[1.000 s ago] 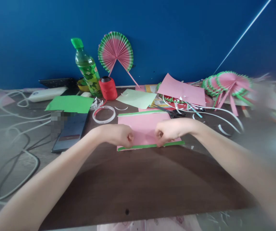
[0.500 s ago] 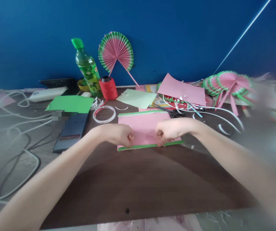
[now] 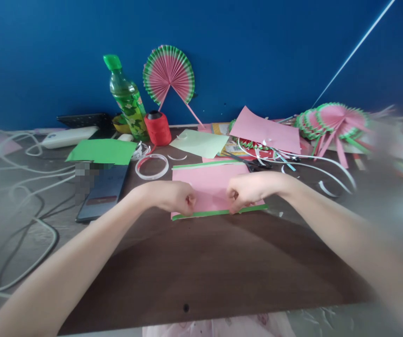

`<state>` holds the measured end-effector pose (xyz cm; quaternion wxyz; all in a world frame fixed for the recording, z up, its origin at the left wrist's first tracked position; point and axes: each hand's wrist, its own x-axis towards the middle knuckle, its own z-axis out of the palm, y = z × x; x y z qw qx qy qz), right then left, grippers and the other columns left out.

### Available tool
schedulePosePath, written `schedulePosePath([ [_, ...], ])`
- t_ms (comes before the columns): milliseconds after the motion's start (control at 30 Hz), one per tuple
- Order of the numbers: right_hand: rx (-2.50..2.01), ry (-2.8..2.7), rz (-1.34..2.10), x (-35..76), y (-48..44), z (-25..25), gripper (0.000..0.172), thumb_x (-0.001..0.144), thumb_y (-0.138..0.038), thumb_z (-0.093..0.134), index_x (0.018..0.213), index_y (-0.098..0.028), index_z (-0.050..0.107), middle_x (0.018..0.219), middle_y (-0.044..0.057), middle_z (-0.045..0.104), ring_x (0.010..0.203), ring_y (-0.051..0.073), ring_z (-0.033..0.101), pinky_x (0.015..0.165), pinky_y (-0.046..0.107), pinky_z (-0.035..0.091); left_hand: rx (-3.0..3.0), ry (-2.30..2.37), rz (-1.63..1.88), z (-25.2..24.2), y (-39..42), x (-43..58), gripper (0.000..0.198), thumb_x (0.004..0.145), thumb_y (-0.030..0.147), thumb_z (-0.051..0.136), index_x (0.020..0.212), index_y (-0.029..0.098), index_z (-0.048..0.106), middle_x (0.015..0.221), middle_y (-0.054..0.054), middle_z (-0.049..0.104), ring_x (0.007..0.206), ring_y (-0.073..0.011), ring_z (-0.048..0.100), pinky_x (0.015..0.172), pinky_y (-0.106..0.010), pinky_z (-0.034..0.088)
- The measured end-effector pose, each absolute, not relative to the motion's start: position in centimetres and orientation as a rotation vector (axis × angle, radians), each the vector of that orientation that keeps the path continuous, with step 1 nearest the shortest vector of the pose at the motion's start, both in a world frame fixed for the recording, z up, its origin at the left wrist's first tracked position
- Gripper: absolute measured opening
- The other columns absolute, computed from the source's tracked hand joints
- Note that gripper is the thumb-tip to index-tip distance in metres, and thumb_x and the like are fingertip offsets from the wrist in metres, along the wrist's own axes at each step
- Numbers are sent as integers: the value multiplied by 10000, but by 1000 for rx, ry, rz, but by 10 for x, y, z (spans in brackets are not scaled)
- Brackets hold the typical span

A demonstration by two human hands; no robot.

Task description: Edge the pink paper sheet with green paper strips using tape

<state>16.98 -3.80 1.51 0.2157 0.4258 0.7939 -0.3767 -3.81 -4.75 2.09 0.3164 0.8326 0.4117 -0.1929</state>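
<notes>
A pink paper sheet (image 3: 211,185) with green strips along its far and near edges lies on the dark table. My left hand (image 3: 177,197) is closed at the sheet's near edge, left of its middle, with fingers curled in. My right hand (image 3: 248,189) is closed at the same edge, farther right. The thumbs and fingertips of both hands meet at the near green strip (image 3: 210,214), pinching the sheet's edge there. The undersides of the fingers are partly hidden.
Behind the sheet are scissors (image 3: 257,164), a tape roll (image 3: 152,167), a red thread spool (image 3: 158,128), a green bottle (image 3: 127,100) and a pleated fan (image 3: 169,75). A phone (image 3: 105,192) and cables lie left; more fans (image 3: 338,119) and white strips lie right.
</notes>
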Motion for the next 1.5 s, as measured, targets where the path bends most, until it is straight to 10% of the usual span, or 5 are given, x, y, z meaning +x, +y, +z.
schedulePosePath([
  [1500,1131,2224,-1049,172,-37,14,261,656,-400,605,584,-163,523,480,-40,460,454,90,442,480,232,338,2330,1187,-569,36,-50,-45,107,647,249,506,622,171,576,626,-5,591,549,-119,479,482,-216,304],
])
